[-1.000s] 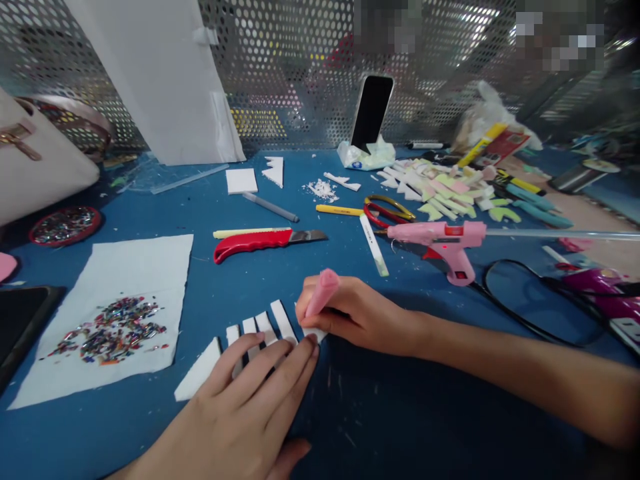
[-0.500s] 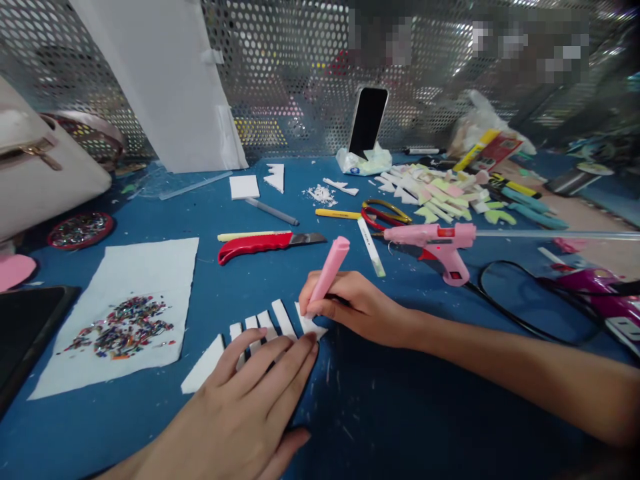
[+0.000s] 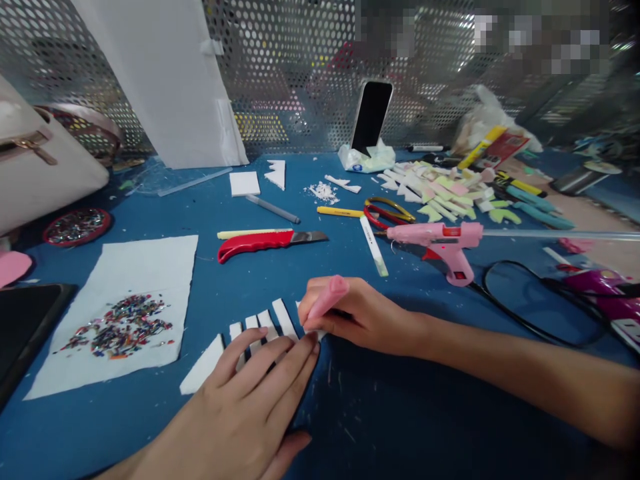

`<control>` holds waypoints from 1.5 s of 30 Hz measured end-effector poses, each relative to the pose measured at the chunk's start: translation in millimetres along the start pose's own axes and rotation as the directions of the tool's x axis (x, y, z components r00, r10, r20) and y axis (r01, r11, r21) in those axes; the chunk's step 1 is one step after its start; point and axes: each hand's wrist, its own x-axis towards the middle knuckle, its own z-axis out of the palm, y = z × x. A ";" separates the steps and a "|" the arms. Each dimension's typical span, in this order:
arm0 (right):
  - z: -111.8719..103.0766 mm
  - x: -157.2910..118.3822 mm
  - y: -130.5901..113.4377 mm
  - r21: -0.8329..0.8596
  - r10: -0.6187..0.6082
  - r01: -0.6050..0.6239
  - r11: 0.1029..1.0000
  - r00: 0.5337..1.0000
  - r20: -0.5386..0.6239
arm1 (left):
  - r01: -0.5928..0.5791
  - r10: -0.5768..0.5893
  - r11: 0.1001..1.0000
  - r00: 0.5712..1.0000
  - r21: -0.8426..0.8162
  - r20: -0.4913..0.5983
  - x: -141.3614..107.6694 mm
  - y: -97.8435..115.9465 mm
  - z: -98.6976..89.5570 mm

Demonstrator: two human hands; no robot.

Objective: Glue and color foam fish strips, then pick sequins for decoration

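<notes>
My left hand (image 3: 255, 393) lies flat with its fingers spread over a row of white foam strips (image 3: 284, 319), pressing them to the blue table. A wider white foam piece (image 3: 203, 368) sticks out to the left of that hand. In a pinch, my right hand (image 3: 357, 317) holds a pink marker (image 3: 328, 297), tilted, its lower end hidden by the fingers. It rests over the rightmost white piece, which is mostly covered. Beyond the hands lies a red-handled knife (image 3: 257, 245) with its blade bare.
To the right, a pink glue gun (image 3: 445, 241) trails a black cable (image 3: 500, 327). A paper sheet (image 3: 170, 267) with beads lies left. Behind are a propped phone (image 3: 373, 117), a pile of foam scraps (image 3: 440, 193) and a yellow marker (image 3: 340, 212). A dark tablet-like slab (image 3: 30, 327) sits at far left.
My right hand has shifted slightly lower, and the pink marker leans over more, its top end now nearer me. The white piece beneath is more covered. My left hand stays in place.
</notes>
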 end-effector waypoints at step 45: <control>1.5 -4.2 -0.4 -0.064 -0.090 0.084 0.994 0.992 -0.083 | 0.012 -0.012 1.000 1.000 -0.017 0.010 3.2 1.6 -3.8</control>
